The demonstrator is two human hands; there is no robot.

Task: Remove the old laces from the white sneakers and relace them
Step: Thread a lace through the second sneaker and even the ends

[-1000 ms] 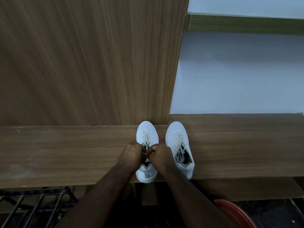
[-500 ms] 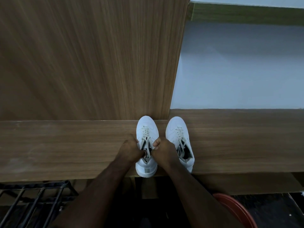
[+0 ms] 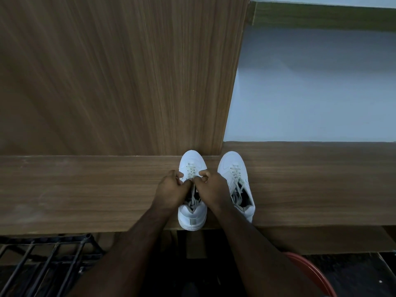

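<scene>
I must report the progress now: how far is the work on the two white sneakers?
Nothing looks finished. Both shoes keep their laces: the white sneaker on the left and the white sneaker on the right on the brown wooden shelf. In hand: the left hand and right hand pinch the pale lace of the left one. Left: unlacing both, then relacing.
</scene>
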